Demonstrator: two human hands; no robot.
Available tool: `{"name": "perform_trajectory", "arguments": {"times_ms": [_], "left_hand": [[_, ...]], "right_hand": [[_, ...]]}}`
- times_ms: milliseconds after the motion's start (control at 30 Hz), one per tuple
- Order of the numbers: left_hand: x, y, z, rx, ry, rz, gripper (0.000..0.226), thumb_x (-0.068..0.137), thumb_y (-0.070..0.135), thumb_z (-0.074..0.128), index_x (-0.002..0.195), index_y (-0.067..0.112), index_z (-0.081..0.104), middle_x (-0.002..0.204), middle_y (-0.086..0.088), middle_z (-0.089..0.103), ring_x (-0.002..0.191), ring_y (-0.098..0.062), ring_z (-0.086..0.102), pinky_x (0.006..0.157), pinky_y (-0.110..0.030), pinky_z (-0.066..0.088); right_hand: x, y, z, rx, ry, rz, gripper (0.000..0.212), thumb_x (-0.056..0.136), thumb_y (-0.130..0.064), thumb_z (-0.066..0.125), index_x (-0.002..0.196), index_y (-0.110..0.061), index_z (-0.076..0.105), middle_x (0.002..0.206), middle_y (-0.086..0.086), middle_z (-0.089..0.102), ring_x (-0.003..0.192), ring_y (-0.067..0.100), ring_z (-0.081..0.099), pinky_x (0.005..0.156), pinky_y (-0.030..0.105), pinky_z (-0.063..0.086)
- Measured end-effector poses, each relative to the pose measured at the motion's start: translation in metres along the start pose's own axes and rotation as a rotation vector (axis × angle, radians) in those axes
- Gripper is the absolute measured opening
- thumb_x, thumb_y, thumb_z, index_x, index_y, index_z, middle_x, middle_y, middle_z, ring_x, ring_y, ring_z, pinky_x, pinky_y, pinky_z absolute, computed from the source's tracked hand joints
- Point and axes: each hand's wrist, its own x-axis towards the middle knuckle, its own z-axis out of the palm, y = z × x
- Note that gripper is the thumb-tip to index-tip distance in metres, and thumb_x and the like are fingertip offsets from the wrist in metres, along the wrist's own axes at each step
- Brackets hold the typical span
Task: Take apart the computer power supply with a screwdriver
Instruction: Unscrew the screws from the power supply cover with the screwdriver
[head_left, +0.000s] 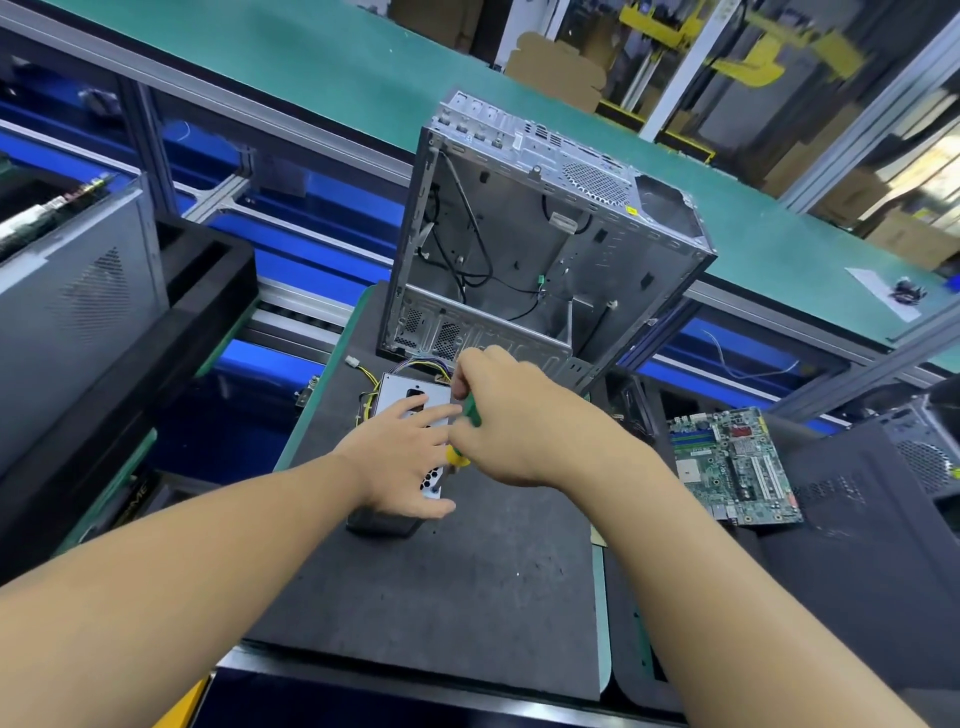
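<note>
A silver metal power supply (400, 396) lies on the dark grey work mat (467, 582), with yellow and black wires (370, 391) coming out of its far end. My left hand (402, 457) lies flat on top of it, fingers spread, thumb near its near edge. My right hand (511, 415) grips a green and yellow screwdriver (470, 413) at the right edge of the supply. The screwdriver's tip is hidden behind my hands.
An empty open computer case (535, 244) stands upright just behind the supply. A green motherboard (732, 465) lies to the right. Dark case panels lie at far right (852, 499) and another computer case at far left (78, 291). A green conveyor belt (311, 67) runs behind.
</note>
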Motion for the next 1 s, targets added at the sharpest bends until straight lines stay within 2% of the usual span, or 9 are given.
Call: {"name": "perform_trajectory", "arguments": {"times_ms": [100,200,267,367,500,567,700,867,1000], "left_hand": [[0.001,-0.002,0.004,0.063,-0.088,-0.009,0.045,0.076,0.073,0.054,0.083,0.030,0.067,0.088,0.011,0.063,0.108,-0.018,0.040,0.106,-0.042,0.035],[-0.001,-0.003,0.009,0.051,-0.105,-0.020,0.045,0.079,0.071,0.049,0.079,0.028,0.061,0.092,0.009,0.062,0.118,-0.019,0.039,0.113,-0.047,0.034],[0.001,-0.003,0.003,0.023,0.048,0.010,0.047,0.072,0.066,0.061,0.063,0.030,0.033,0.075,0.009,0.059,0.107,-0.019,0.045,0.102,-0.050,0.047],[0.004,0.002,-0.006,-0.042,0.290,0.059,0.061,0.066,0.063,0.055,0.071,0.031,0.004,0.061,0.006,0.054,0.091,-0.020,0.042,0.084,-0.050,0.058],[0.001,0.002,-0.005,0.010,0.153,0.028,0.039,0.067,0.064,0.060,0.057,0.028,0.048,0.065,0.009,0.055,0.098,-0.017,0.041,0.091,-0.050,0.055],[0.003,0.001,-0.004,0.008,0.058,0.013,0.039,0.066,0.066,0.065,0.059,0.030,0.050,0.061,0.009,0.046,0.096,-0.018,0.041,0.091,-0.044,0.054],[0.000,-0.005,0.013,0.058,-0.239,-0.068,0.060,0.080,0.076,0.037,0.107,0.029,0.065,0.111,0.011,0.061,0.134,-0.018,0.034,0.120,-0.044,0.018],[0.001,-0.002,0.004,-0.015,0.050,0.001,0.039,0.063,0.071,0.062,0.073,0.034,0.064,0.081,0.018,0.063,0.103,-0.012,0.052,0.097,-0.047,0.052],[0.002,-0.002,0.006,-0.022,0.014,-0.024,0.039,0.068,0.071,0.059,0.079,0.035,0.065,0.085,0.018,0.062,0.107,-0.014,0.049,0.102,-0.048,0.048]], "right_hand": [[0.002,-0.002,0.002,0.003,0.047,0.063,0.031,0.101,-0.049,0.033,0.106,-0.019,0.040,0.099,0.003,0.053,0.088,0.031,0.054,0.075,0.042,0.046],[0.005,-0.001,0.001,0.021,0.012,-0.012,0.012,0.101,-0.023,0.040,0.111,-0.018,0.043,0.105,0.005,0.057,0.088,0.031,0.057,0.077,0.043,0.049],[0.005,0.000,-0.003,0.055,-0.020,-0.060,0.021,0.094,-0.015,0.041,0.113,-0.023,0.045,0.111,-0.003,0.051,0.098,0.025,0.052,0.084,0.043,0.048],[0.002,-0.002,-0.006,0.105,-0.034,-0.077,0.026,0.087,-0.011,0.044,0.107,-0.028,0.044,0.104,-0.008,0.044,0.097,0.019,0.043,0.082,0.041,0.045],[0.003,-0.002,-0.004,0.026,0.004,-0.021,0.014,0.088,-0.026,0.046,0.103,-0.026,0.046,0.103,-0.007,0.051,0.088,0.023,0.052,0.074,0.038,0.045],[0.004,-0.002,-0.005,0.051,0.045,0.007,0.020,0.095,-0.039,0.042,0.099,-0.021,0.050,0.101,-0.002,0.057,0.089,0.024,0.054,0.072,0.037,0.044],[0.007,-0.001,0.000,0.017,0.071,0.019,0.019,0.105,-0.029,0.035,0.095,-0.014,0.042,0.094,0.009,0.057,0.080,0.030,0.051,0.066,0.036,0.039],[0.004,0.002,-0.005,0.158,-0.002,0.063,0.017,0.092,-0.022,0.045,0.108,-0.016,0.049,0.107,0.002,0.055,0.094,0.026,0.054,0.073,0.037,0.045],[0.002,0.005,-0.005,0.142,0.013,0.096,0.019,0.093,-0.031,0.041,0.103,-0.018,0.048,0.105,0.001,0.054,0.091,0.027,0.054,0.076,0.040,0.046]]}}
